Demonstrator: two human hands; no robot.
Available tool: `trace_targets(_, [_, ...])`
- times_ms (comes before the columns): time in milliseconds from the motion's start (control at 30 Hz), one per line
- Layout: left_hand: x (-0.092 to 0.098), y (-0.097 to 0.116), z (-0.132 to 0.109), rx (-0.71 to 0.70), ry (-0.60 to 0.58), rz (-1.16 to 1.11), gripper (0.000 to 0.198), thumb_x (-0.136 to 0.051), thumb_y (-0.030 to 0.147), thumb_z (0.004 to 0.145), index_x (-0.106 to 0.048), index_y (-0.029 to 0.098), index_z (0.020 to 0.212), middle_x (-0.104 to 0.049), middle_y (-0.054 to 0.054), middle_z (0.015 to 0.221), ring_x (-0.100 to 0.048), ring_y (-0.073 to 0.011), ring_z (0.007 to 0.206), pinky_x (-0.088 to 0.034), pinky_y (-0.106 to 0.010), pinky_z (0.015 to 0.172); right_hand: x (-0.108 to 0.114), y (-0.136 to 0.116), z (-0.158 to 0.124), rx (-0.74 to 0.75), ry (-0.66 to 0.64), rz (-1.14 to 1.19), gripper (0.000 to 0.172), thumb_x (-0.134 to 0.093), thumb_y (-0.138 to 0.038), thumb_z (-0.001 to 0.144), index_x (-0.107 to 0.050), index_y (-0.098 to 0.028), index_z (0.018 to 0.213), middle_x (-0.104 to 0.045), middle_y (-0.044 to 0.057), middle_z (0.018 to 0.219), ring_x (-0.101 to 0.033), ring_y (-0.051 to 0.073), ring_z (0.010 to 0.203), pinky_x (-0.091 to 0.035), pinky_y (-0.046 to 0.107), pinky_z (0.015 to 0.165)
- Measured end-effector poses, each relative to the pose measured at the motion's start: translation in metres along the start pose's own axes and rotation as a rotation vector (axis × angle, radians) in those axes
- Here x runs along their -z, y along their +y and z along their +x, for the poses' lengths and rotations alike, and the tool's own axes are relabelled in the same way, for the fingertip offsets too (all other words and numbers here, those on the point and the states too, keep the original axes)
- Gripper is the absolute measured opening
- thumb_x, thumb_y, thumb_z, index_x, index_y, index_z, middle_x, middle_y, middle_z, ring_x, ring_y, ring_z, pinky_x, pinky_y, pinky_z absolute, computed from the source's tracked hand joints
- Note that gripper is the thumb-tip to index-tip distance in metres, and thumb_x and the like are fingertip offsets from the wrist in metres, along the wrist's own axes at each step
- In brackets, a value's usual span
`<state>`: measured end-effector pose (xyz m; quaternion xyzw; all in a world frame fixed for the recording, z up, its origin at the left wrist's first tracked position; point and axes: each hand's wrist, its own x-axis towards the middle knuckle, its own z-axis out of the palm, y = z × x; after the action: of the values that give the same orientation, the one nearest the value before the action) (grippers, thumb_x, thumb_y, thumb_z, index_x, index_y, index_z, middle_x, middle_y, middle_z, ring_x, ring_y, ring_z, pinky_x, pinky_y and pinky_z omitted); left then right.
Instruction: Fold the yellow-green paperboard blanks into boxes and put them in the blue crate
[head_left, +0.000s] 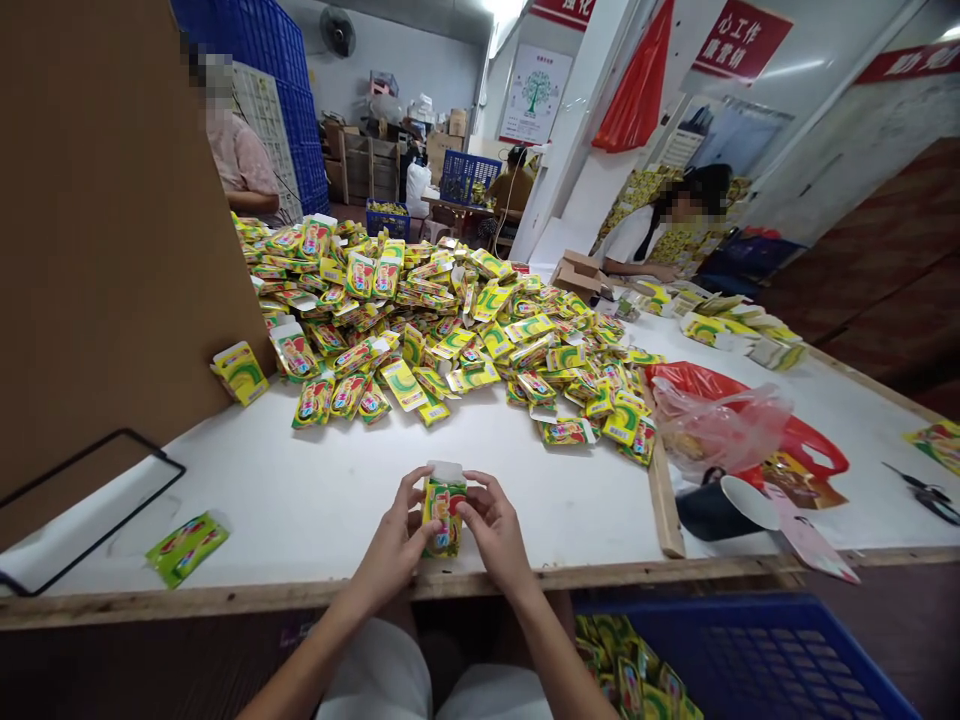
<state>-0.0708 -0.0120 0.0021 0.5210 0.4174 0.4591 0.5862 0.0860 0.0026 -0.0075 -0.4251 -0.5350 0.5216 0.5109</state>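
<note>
Both my hands hold one small yellow-green packet box point(443, 506) upright above the white table's near edge point(300, 520). My left hand point(395, 545) grips its left side, fingers curled round it. My right hand point(497, 532) pinches its right side. The box's white top flap stands open. A big heap of the same yellow-green packets and boxes point(442, 320) covers the table's middle, just beyond my hands. One loose green packet point(186, 546) lies at the near left.
A tall brown cardboard sheet point(105, 220) stands at the left, with a black wire frame point(82, 510) below it. A blue crate point(750, 660) holding packets sits under my right. A red plastic bag point(720, 415), a black cup point(724, 508) and scissors point(926, 492) lie right. Other people work at the back.
</note>
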Motion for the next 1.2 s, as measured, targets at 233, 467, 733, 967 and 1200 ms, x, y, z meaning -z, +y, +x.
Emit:
trace_targets(233, [0.004,-0.001,0.005,-0.018,-0.012,0.086,0.025,-0.053,0.028,0.083,-0.058,0.019,0.106,-0.065,-0.005,0.097,-0.063,-0.0190,0.086,-0.051,-0.031,0.078,0.009,-0.001,0.002,0.012,-0.068,-0.155,0.018,-0.058,-0.026,0.083,-0.058,-0.022,0.100,-0.065,0.001,0.082,-0.063,0.017,0.078,-0.049,0.027,0.073])
trace_targets(467, [0.000,-0.006,0.010,-0.095,0.111,0.064,0.025,-0.054,0.025,0.081,-0.056,0.019,0.106,-0.066,-0.006,0.099,-0.063,-0.0203,0.094,-0.050,-0.033,0.083,0.006,0.001,0.014,0.043,-0.021,-0.218,0.013,-0.059,-0.031,0.082,-0.062,-0.019,0.081,-0.063,0.000,0.073,-0.059,0.015,0.070,-0.048,0.025,0.067])
trace_targets(733, [-0.005,0.000,0.005,-0.106,0.138,0.092,0.022,-0.054,0.021,0.082,-0.053,0.019,0.103,-0.064,-0.008,0.108,-0.062,-0.0196,0.101,-0.048,-0.035,0.091,0.005,-0.007,0.004,0.046,-0.041,-0.202,0.013,-0.061,-0.030,0.080,-0.066,-0.019,0.087,-0.068,0.005,0.085,-0.063,0.020,0.081,-0.051,0.033,0.075])
trace_targets(967, [-0.014,-0.003,-0.033,-0.177,0.042,-0.012,0.040,-0.052,0.019,0.086,-0.038,0.026,0.123,-0.047,-0.011,0.133,-0.055,-0.0241,0.116,-0.051,-0.037,0.091,0.008,-0.039,-0.032,0.051,0.113,-0.341,0.023,-0.054,-0.033,0.086,-0.058,-0.019,0.069,-0.058,-0.001,0.064,-0.055,0.015,0.065,-0.043,0.025,0.062])
trace_targets(1200, [-0.015,-0.021,-0.057,-0.336,-0.014,0.051,0.041,-0.043,0.012,0.091,-0.033,0.033,0.125,-0.046,-0.008,0.134,-0.055,-0.0214,0.116,-0.047,-0.039,0.097,0.003,-0.045,-0.062,0.085,0.152,-0.378,0.012,-0.056,-0.028,0.086,-0.061,-0.020,0.078,-0.063,0.002,0.074,-0.060,0.017,0.074,-0.046,0.027,0.070])
